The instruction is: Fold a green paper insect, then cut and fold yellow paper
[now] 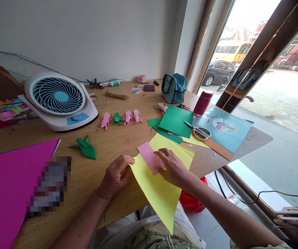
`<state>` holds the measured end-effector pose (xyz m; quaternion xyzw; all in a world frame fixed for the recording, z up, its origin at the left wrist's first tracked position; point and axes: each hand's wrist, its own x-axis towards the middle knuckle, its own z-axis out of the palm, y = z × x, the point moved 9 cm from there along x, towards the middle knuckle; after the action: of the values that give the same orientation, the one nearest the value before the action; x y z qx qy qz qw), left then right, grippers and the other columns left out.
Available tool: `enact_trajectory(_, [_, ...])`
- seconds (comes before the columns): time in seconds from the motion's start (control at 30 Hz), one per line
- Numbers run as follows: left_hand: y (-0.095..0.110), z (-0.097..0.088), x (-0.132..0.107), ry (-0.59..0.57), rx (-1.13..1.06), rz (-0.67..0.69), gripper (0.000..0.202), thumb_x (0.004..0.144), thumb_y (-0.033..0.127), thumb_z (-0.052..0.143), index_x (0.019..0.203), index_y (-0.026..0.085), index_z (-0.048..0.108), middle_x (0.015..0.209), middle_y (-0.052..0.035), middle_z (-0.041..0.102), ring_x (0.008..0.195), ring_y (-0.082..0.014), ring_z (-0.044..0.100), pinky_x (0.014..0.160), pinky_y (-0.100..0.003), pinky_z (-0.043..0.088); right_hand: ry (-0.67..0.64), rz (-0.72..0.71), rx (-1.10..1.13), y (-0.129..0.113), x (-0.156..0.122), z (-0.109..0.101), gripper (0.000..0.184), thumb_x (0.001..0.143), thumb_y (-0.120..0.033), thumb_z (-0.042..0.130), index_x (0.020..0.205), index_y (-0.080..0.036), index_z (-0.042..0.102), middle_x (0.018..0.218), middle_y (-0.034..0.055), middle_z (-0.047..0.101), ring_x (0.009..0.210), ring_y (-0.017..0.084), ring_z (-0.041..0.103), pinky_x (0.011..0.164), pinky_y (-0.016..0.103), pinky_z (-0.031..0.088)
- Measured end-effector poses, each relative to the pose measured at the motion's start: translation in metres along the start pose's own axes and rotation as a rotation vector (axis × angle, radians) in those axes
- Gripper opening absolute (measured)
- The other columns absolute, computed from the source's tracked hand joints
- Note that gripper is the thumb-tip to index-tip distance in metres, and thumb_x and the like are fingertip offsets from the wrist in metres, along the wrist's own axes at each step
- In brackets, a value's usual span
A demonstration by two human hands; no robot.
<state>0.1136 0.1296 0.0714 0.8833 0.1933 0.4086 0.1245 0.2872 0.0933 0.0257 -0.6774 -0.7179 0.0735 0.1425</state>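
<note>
A large sheet of yellow paper (155,188) hangs partly over the table's front edge toward my lap. My left hand (117,173) pinches its left corner between thumb and fingers. On top of the yellow sheet lies a pink paper rectangle (147,154). My right hand (171,166) rests over the right end of the pink piece, fingers bent and thumb apart from them, touching it; its fingertips' grip is partly hidden. Left of my left hand sits a folded green paper crane (86,147).
Folded paper insects (128,117) stand in a row beyond. Scissors (200,132), green sheets (177,119) and a blue booklet (223,126) lie to the right. A fan (60,98), a magenta sheet (6,186) and a blue bag (178,89) are also on the table.
</note>
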Motion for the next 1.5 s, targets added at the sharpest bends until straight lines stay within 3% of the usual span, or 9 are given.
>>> enact_trajectory(0.27, [-0.004,-0.014,0.0,0.046,0.073,-0.022,0.026,0.085,0.001,0.045,0.097,0.021,0.055,0.09,-0.0017,0.066,0.087,-0.0143,0.065,0.081,-0.025,0.052,-0.079,-0.013,-0.077,-0.009,0.025,0.008,0.047,0.088,-0.012,0.05,0.135,-0.017,0.05,0.125,0.0156,0.059,0.107,0.028,0.057,0.087,0.039,0.046])
enact_trajectory(0.4, [-0.01,-0.019,0.0,0.064,0.108,-0.046,0.026,0.084,0.0,0.044,0.095,0.021,0.056,0.087,-0.0013,0.065,0.083,-0.0141,0.064,0.077,-0.025,0.051,-0.04,-0.023,-0.009,-0.018,0.027,0.006,0.047,0.097,-0.031,0.048,0.141,-0.016,0.046,0.134,0.0171,0.055,0.118,0.028,0.054,0.096,0.039,0.045])
enact_trajectory(0.57, [-0.01,-0.021,0.001,0.083,0.117,-0.054,0.028,0.079,-0.001,0.042,0.092,0.021,0.055,0.086,-0.0024,0.064,0.084,-0.0156,0.064,0.078,-0.027,0.051,-0.134,-0.356,0.014,-0.051,0.019,0.032,0.06,0.097,-0.05,0.048,0.148,-0.019,0.041,0.159,0.0153,0.032,0.146,0.032,0.028,0.117,0.053,0.025])
enact_trajectory(0.83, [-0.019,-0.038,-0.003,0.14,0.0,-0.134,0.03,0.079,0.001,0.04,0.091,0.021,0.058,0.086,-0.0023,0.065,0.085,-0.0174,0.064,0.078,-0.03,0.05,-0.092,-0.1,-0.127,0.034,0.067,0.017,0.056,0.104,-0.042,0.029,0.153,-0.015,0.034,0.16,0.0157,0.032,0.149,0.027,0.024,0.117,0.05,0.027])
enact_trajectory(0.97, [-0.03,-0.068,-0.007,0.34,-0.107,-0.239,0.023,0.086,0.009,0.04,0.084,0.022,0.059,0.083,-0.0018,0.063,0.082,-0.0193,0.062,0.076,-0.034,0.048,-0.082,-0.051,-0.158,0.043,0.083,0.015,0.055,0.103,-0.048,0.031,0.15,-0.021,0.039,0.159,0.0142,0.033,0.148,0.029,0.027,0.115,0.052,0.027])
enact_trajectory(1.1, [-0.035,-0.097,-0.01,0.597,-0.118,-0.318,0.019,0.088,0.017,0.045,0.076,0.021,0.058,0.075,-0.0007,0.06,0.073,-0.0184,0.059,0.073,-0.036,0.048,-0.005,0.115,-0.214,0.059,0.095,0.003,0.057,0.101,-0.041,0.035,0.145,-0.005,0.041,0.152,0.03,0.036,0.142,0.04,0.033,0.11,0.06,0.027])
enact_trajectory(1.2, [-0.037,-0.107,-0.013,0.727,-0.124,-0.37,0.017,0.084,0.012,0.048,0.074,0.021,0.058,0.074,0.0005,0.06,0.07,-0.0162,0.058,0.066,-0.033,0.046,0.0,0.075,-0.229,0.052,0.094,0.002,0.05,0.1,-0.038,0.039,0.143,-0.014,0.044,0.15,0.0216,0.042,0.138,0.034,0.039,0.106,0.049,0.034])
enact_trajectory(1.3, [-0.036,-0.105,-0.012,0.711,-0.109,-0.378,0.019,0.083,0.008,0.048,0.075,0.021,0.058,0.075,0.0008,0.06,0.071,-0.0153,0.058,0.063,-0.031,0.046,-0.02,0.009,-0.235,0.044,0.089,0.006,0.044,0.1,-0.038,0.039,0.141,-0.023,0.047,0.149,0.0127,0.046,0.135,0.027,0.042,0.101,0.04,0.039])
enact_trajectory(1.5, [-0.042,-0.094,-0.015,0.581,-0.046,-0.417,0.017,0.091,0.017,0.047,0.082,0.023,0.06,0.079,-0.0001,0.062,0.067,-0.0153,0.057,0.063,-0.033,0.046,0.097,0.104,-0.291,0.066,0.092,-0.018,0.041,0.101,-0.036,0.041,0.137,-0.02,0.049,0.141,0.0157,0.052,0.123,0.03,0.048,0.096,0.039,0.039])
